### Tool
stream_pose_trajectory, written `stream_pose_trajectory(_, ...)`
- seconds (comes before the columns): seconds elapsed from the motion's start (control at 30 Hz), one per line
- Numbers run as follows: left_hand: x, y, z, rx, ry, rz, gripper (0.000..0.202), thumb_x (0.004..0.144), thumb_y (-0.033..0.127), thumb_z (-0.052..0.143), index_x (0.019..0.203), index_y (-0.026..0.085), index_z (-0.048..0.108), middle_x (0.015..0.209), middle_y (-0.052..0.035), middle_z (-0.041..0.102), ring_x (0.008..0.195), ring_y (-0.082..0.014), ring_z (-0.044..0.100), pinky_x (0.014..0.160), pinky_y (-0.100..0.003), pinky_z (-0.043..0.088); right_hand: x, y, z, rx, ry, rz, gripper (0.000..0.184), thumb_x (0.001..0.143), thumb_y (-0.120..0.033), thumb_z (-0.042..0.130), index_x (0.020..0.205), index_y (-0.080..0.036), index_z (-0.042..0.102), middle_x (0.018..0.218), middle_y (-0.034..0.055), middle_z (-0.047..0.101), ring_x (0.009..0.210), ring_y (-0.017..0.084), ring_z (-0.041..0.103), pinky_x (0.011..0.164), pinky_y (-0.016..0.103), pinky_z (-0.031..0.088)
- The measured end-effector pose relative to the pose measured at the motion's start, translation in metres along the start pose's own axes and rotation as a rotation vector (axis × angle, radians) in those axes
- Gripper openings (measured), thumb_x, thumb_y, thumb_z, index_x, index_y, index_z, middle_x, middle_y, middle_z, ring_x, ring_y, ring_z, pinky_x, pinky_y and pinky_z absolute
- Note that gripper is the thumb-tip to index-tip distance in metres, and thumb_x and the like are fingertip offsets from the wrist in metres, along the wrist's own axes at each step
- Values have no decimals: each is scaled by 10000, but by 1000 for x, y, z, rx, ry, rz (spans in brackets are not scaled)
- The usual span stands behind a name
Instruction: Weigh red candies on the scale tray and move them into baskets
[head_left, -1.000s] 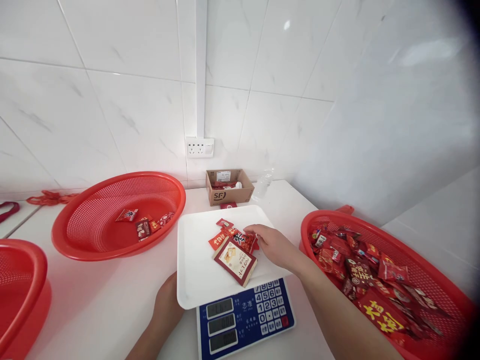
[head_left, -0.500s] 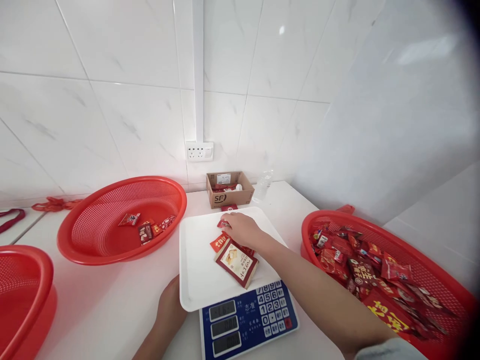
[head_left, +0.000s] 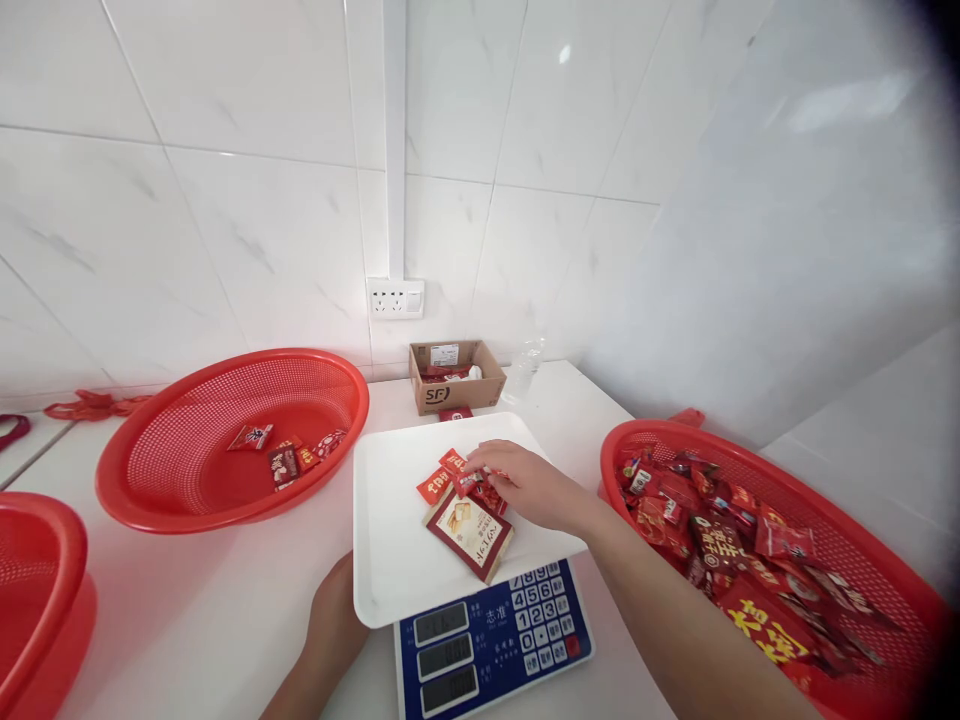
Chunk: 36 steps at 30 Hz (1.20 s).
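A white tray [head_left: 390, 560] sits on a blue digital scale [head_left: 495, 640] in front of me. On the tray lie several red snack packets [head_left: 435, 484] and a larger dark red packet [head_left: 470, 533]. My right hand [head_left: 525, 485] reaches over the tray from the right and pinches a small red packet [head_left: 457, 470] between its fingertips. My left hand [head_left: 334, 620] rests against the tray's near left edge; its fingers are tucked under the tray and hidden.
A red basket [head_left: 885, 580] full of red packets stands at the right. Another red basket [head_left: 150, 470] at the left holds a few packets. A third red basket [head_left: 30, 590] is at the far left. A cardboard box [head_left: 450, 392] and a wall socket [head_left: 395, 297] are behind.
My right hand reached to the tray's far edge, then drew back toward the middle with a small red packet pinched in its fingers. My left hand stayed at the tray's edge.
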<state>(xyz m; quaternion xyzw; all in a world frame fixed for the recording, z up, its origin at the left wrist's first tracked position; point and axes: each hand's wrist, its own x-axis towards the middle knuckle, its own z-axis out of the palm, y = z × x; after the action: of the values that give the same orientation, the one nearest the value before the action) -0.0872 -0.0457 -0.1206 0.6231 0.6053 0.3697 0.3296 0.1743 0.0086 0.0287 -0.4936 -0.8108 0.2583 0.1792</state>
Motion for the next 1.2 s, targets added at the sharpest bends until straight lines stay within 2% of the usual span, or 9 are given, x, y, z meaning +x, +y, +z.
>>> stream_pose_trajectory(0.07, 0, 1, 0, 7, 5, -14, 297, 636, 299, 567, 899, 219, 680, 996, -48, 701, 919, -289, 643, 744, -366, 536, -5, 1, 6, -12, 8, 27, 369, 852, -179, 356, 1128, -217, 597, 1267, 35, 538, 1260, 176, 364, 1054, 362, 294)
stream_pose_trajectory(0.17, 1, 1, 0, 5, 12, -12, 285, 626, 291, 573, 882, 228, 682, 985, -37, 704, 920, -288, 644, 746, -362, 538, -8, -1, 13, -1, -24, 72, 426, 874, -388, 409, 1273, -267, 492, 1416, 13, 385, 1357, 210, 190, 1093, 421, 214)
stream_pose_trajectory(0.33, 1, 3, 0, 16, 15, 21, 248, 648, 293, 562, 854, 236, 688, 951, -26, 710, 898, -279, 654, 723, -345, 548, -7, -6, 21, -98, -188, 65, 618, 768, -594, 511, 1334, -383, 382, 1508, -28, 166, 1381, 293, -5, 1087, 544, 22)
stream_pose_trajectory(0.43, 0, 5, -1, 41, 18, 44, 246, 646, 276, 552, 844, 234, 692, 924, -27, 714, 879, -278, 660, 702, -339, 551, -7, -6, 29, -157, -194, 89, 629, 761, -592, 517, 1337, -380, 380, 1508, -17, 166, 1374, 297, 83, 1090, 523, 57)
stream_pose_trajectory(0.63, 1, 6, -1, 36, 33, 47, 299, 622, 247, 556, 890, 231, 688, 935, -32, 714, 858, -278, 662, 699, -341, 548, -14, -11, 38, -233, -45, 288, 567, 852, -543, 363, 1355, -282, 388, 1483, 61, 241, 1337, 286, 229, 1064, 484, 207)
stream_pose_trajectory(0.73, 1, 6, -1, 23, 37, 51, 285, 626, 249, 549, 873, 230, 689, 921, -35, 716, 846, -277, 665, 695, -343, 548, -20, -12, 32, -193, -36, 334, 589, 850, -530, 375, 1378, -270, 347, 1498, 61, 194, 1355, 274, 193, 1063, 455, 236)
stream_pose_trajectory(0.9, 0, 6, -1, 26, 20, 38, 268, 633, 249, 550, 860, 228, 692, 928, -39, 715, 856, -277, 662, 701, -345, 545, -25, -2, 26, -189, -118, 325, 655, 798, -523, 488, 1393, -357, 269, 1520, 16, 104, 1381, 296, 11, 1074, 537, 117)
stream_pose_trajectory(1.07, 0, 3, 0, 0, 10, 43, 277, 631, 254, 553, 868, 223, 694, 943, -41, 712, 867, -277, 660, 714, -350, 545, -26, -8, 35, -187, -110, 431, 643, 836, -455, 439, 1420, -304, 218, 1520, 58, 96, 1383, 269, 43, 1094, 477, 119)
stream_pose_trajectory(1.2, 1, 2, 0, 0, 21, 45, 283, 626, 257, 552, 867, 224, 696, 936, -38, 714, 866, -280, 660, 714, -351, 545, -28, -24, 38, -161, -116, 419, 644, 840, -441, 423, 1426, -283, 206, 1527, 33, 22, 1386, 246, 11, 1098, 452, 142)
